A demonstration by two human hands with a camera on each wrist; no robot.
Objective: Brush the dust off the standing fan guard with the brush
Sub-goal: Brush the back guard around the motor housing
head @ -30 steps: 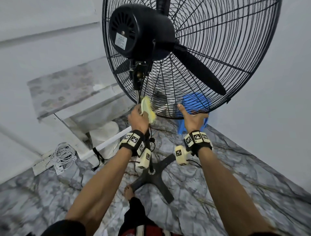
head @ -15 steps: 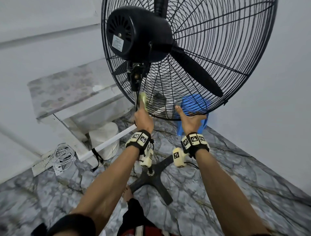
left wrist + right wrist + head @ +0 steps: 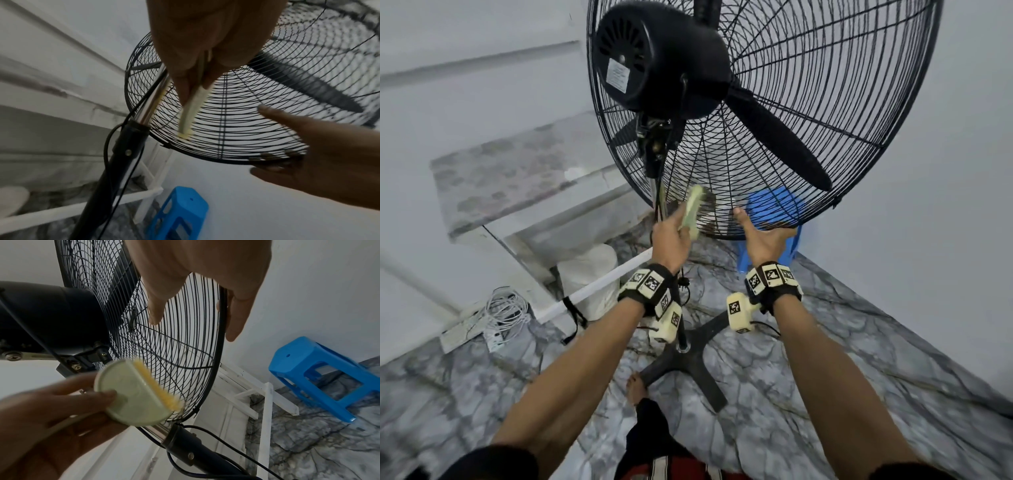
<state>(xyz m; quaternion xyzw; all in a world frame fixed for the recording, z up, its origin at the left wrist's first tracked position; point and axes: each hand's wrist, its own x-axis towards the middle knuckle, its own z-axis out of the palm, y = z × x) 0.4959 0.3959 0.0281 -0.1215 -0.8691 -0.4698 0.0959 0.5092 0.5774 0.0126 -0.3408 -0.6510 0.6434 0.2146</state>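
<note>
While my left hand pinched the brush, bristles met the fan guard wires just past my fingertips.
Right hand curled round the rim beside it; light strokes along the wires seemed best.

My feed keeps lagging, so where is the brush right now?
In the head view the brush is in the left hand, bristles against the lower part of the fan guard, right of the pole and left of the right hand.

Fan guard: thin black wire, matt. Brush: pale smooth plastic body in the grip, yellow bristles at its far edge. Pole beside it: glossy chrome. Stool: glossy blue plastic.
</note>
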